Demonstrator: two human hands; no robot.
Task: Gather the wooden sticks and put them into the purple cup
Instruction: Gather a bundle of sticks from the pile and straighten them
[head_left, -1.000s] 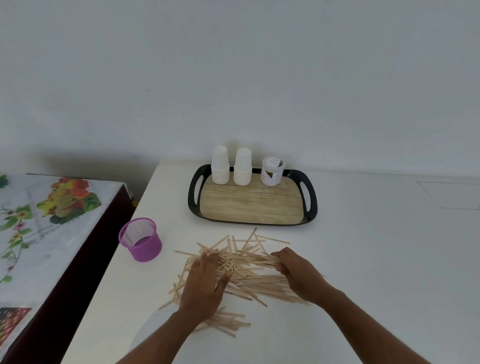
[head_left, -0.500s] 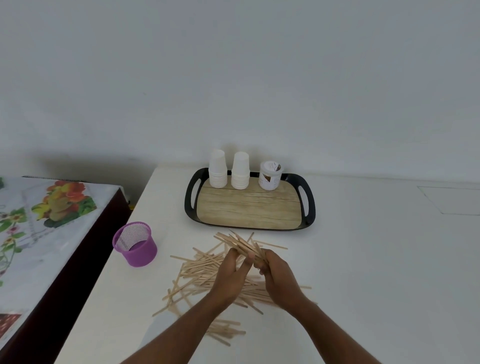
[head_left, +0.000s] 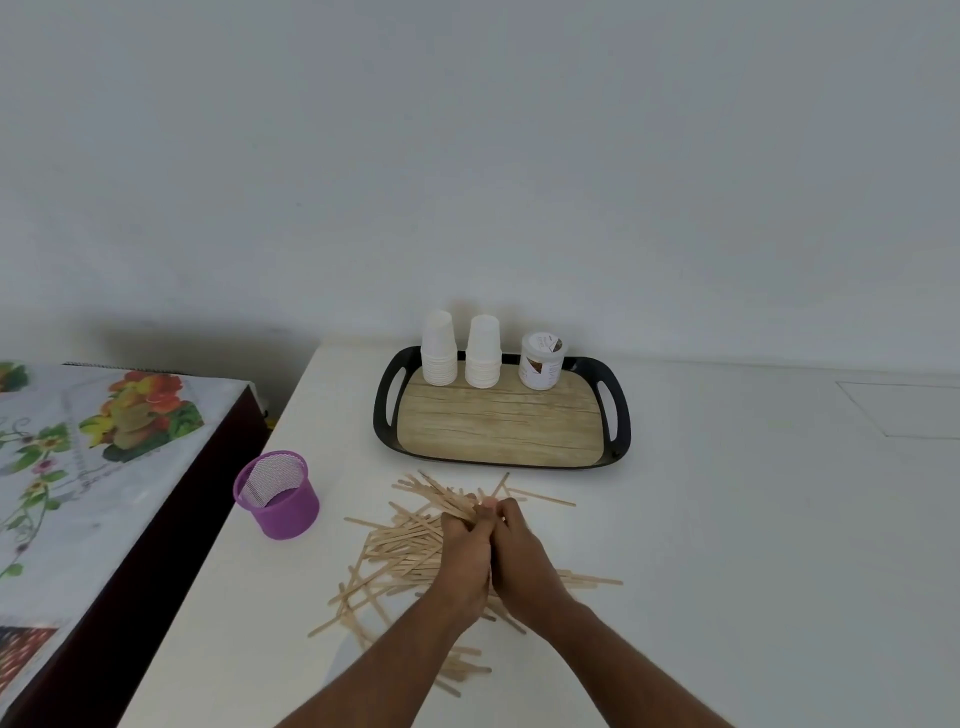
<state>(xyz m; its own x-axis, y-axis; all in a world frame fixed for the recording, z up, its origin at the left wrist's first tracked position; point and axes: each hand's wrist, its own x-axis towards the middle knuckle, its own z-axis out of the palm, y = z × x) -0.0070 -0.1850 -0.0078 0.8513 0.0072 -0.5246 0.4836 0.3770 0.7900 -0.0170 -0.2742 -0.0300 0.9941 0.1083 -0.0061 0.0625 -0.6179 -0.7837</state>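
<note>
Two hands pressed together over the pile: my left hand (head_left: 464, 564) and right hand (head_left: 524, 561) sit side by side, fingers curled shut around a bundle of wooden sticks (head_left: 441, 501) whose ends fan out up and to the left of the knuckles. Which hand carries most of the bundle I can't tell; the palms hide it.

Progress, my read: early. The purple cup (head_left: 278, 496) stands upright near the left edge of the white table (head_left: 727, 519), well apart from the hands, and I see no sticks poking out of it. The mesh inside looks bare, though the far inner wall is all I get, so the very bottom is unconfirmed. Most of the loose sticks (head_left: 400, 551) lie scattered flat on the table under and around the hands, some trailing down toward my forearms. Left to do: finish bunching, carry the bundle left to the cup, drop it in, then repeat for the remainder.

Hard to make out: stick count, no chance. Sticks under the wrists are covered. Fingertips on the bundle are blurred together.

Behind the pile, untouched: a black-rimmed tray (head_left: 384, 410) with two stacks of white paper cups (head_left: 439, 348) and a small labelled tub (head_left: 542, 361). Label unreadable. A floral cloth (head_left: 78, 441) covers a side table at left, cut off by the frame.
</note>
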